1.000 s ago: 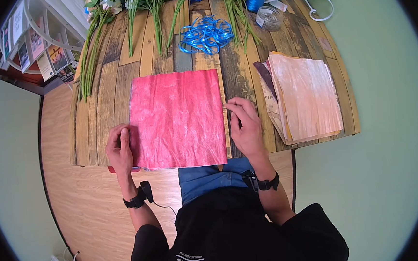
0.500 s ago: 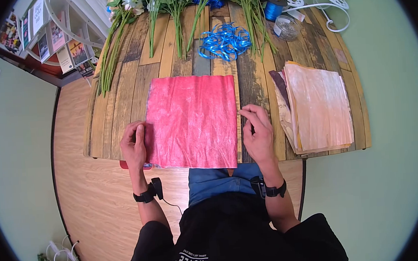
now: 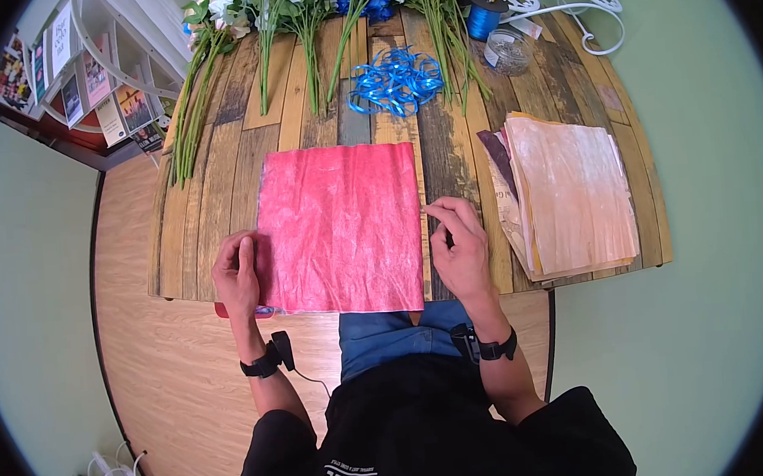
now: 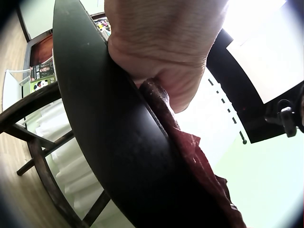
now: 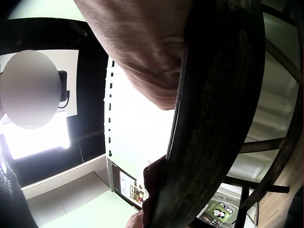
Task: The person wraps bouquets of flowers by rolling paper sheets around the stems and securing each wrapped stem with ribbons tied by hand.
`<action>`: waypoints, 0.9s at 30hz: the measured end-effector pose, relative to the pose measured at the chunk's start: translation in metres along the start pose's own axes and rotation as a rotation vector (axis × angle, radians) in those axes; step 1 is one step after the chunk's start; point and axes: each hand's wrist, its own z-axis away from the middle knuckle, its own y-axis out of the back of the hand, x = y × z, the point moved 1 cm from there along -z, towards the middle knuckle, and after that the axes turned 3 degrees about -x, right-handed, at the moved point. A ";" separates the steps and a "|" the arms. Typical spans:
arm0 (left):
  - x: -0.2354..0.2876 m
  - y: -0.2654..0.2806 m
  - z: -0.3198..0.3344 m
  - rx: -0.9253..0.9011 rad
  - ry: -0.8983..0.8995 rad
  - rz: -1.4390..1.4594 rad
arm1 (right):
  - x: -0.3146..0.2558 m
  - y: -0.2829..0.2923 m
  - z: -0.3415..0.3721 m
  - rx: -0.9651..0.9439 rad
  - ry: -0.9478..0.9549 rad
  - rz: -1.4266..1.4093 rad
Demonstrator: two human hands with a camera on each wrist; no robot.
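Observation:
A square sheet of pink-red wrapping paper [image 3: 341,227], creased and shiny, lies at the front edge of the wooden table [image 3: 455,158]. My left hand [image 3: 235,275] rests beside its left edge, fingers loosely bent and fingertips right at the paper. On the other side, my right hand [image 3: 462,250] lies on the tabletop with relaxed fingers, index fingertip close to the right edge. In the left wrist view, the dark red paper [image 4: 199,159] rises beside the left hand [image 4: 161,52]; its fingers are hidden there. The right wrist view hides the right fingers behind the table edge.
A stack of pale peach sheets [image 3: 573,194] lies to the right. Curled blue ribbon [image 3: 395,82] sits mid-table. Flower stems [image 3: 310,70] run along the back, near a blue ribbon spool [image 3: 483,20], a clear jar [image 3: 507,50] and a white metal stand [image 3: 602,32].
The whole head view shifts right and then slightly back left as the head moves. Hands and pink paper keep about the same places on the table.

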 end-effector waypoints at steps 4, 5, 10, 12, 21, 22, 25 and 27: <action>-0.004 0.001 0.000 0.006 -0.016 -0.015 | 0.000 0.000 0.000 -0.009 -0.025 0.007; -0.005 0.001 0.000 0.007 -0.012 -0.010 | 0.000 0.000 0.000 -0.011 -0.023 0.006; 0.001 -0.001 0.000 0.028 -0.013 -0.024 | -0.002 -0.001 0.000 0.000 -0.041 -0.001; 0.003 -0.002 0.000 0.016 -0.010 -0.025 | -0.005 0.000 -0.001 0.003 -0.039 0.002; 0.005 0.000 -0.001 0.035 -0.053 -0.090 | -0.002 -0.005 0.000 0.005 -0.029 -0.002; 0.007 0.000 -0.001 0.042 -0.061 -0.102 | -0.006 -0.003 0.000 -0.015 -0.093 -0.018; 0.012 0.001 -0.001 0.048 -0.060 -0.114 | -0.005 -0.003 0.000 -0.042 -0.124 -0.014; 0.014 0.001 0.000 0.031 -0.053 -0.114 | -0.006 -0.003 0.001 -0.017 -0.112 0.016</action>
